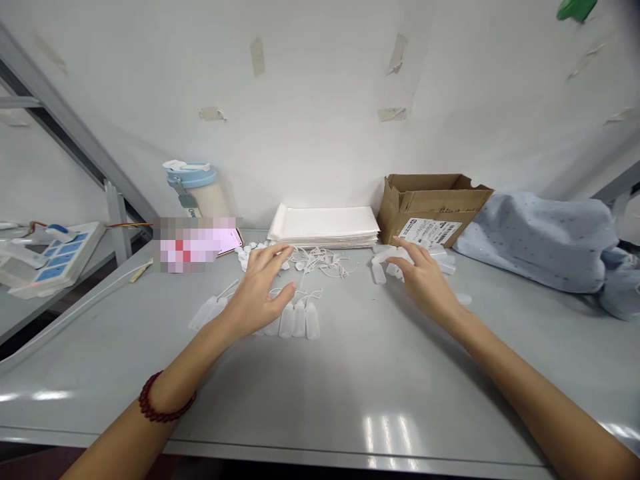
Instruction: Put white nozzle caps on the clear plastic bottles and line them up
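My left hand (260, 290), fingers spread, hovers over a row of small translucent plastic sleeves (299, 320) with white strings at their tops. Part of that row lies hidden beneath the hand. Just beyond its fingertips is a tangled heap of white strings (325, 260) with small white caps or tabs. On the other side, my right hand (425, 277) reaches over a loose pile of translucent sleeves without visible strings (379, 272). Its thumb and index finger are apart, and I see nothing held between them. Whether its fingertips touch the pile I cannot tell.
A stack of white paper or envelopes (325, 223) lies against the wall. Right of it stands an open cardboard box (433, 203) beside a light blue cloth bundle (545, 240). At the left are a lidded bottle (207, 197), a phone (230, 241) and a white cable (85, 303).
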Action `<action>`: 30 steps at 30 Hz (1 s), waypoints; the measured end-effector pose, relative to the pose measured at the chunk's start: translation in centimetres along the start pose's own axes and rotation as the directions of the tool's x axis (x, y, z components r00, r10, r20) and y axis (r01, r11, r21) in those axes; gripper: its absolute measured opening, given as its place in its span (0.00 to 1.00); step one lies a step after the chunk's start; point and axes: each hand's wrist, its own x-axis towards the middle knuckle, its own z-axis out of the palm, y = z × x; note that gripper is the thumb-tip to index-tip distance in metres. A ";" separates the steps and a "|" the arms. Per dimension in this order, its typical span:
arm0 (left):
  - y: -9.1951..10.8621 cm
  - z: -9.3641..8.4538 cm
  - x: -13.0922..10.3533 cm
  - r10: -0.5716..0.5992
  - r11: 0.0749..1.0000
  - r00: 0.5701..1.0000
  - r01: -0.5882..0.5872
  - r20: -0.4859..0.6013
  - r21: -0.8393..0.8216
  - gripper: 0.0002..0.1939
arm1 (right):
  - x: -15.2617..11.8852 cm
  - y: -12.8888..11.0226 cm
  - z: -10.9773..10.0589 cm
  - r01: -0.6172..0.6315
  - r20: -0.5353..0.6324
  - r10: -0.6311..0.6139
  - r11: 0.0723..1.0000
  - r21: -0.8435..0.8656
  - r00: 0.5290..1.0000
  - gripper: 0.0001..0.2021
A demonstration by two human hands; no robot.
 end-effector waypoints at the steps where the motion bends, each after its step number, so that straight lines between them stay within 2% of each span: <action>1: 0.1 0.0 0.0 0.012 1.000 1.000 -0.012 -0.013 0.002 0.26 | 0.0 0.0 0.1 0.028 0.026 -0.028 0.999 -0.016 0.999 0.24; 5: 0.2 -0.1 -0.1 0.024 1.000 0.998 -0.024 -0.053 0.006 0.30 | 0.0 -0.4 0.5 0.082 0.096 -0.075 0.994 -0.074 0.993 0.25; 10: 0.2 0.1 0.0 -0.046 0.999 0.999 0.046 -0.027 0.019 0.29 | -0.1 -0.5 0.9 0.070 0.145 -0.060 0.995 -0.066 0.988 0.21; 11: 0.1 0.2 0.0 -0.060 0.998 0.997 0.061 -0.042 0.022 0.28 | -0.1 -0.6 1.0 0.070 0.150 -0.058 0.995 -0.071 0.987 0.21; 13: 0.1 0.3 0.0 -0.077 0.996 0.986 0.082 -0.146 0.024 0.27 | -0.1 -0.7 1.1 0.071 0.155 -0.058 0.994 -0.080 0.986 0.21; 16: 0.0 0.1 -0.1 -0.055 0.997 0.921 0.071 -0.386 0.027 0.28 | -0.1 -0.8 1.1 0.071 0.165 -0.055 0.993 -0.095 0.985 0.22; 19: -0.1 -0.5 -0.1 0.001 0.998 0.840 0.029 -0.542 0.047 0.33 | -0.1 -0.9 1.2 0.063 0.171 -0.044 0.992 -0.108 0.984 0.22; 21: -0.3 -0.8 -0.1 0.025 0.998 0.815 0.010 -0.580 0.056 0.36 | -0.2 -1.0 1.2 0.057 0.175 -0.037 0.992 -0.113 0.984 0.23; 24: -0.6 -0.9 -0.1 0.048 0.998 0.805 -0.015 -0.591 0.061 0.37 | -0.2 -1.0 1.2 0.058 0.185 -0.037 0.992 -0.113 0.982 0.23; 26: -0.7 -0.8 -0.1 0.065 0.998 0.783 -0.037 -0.619 0.058 0.36 | -0.2 -1.0 1.2 0.058 0.185 -0.037 0.992 -0.109 0.982 0.24; 30: -0.5 -0.9 -0.2 0.074 0.997 0.701 -0.072 -0.709 0.033 0.35 | -0.2 -0.9 1.2 0.037 0.154 -0.022 0.995 -0.097 0.988 0.25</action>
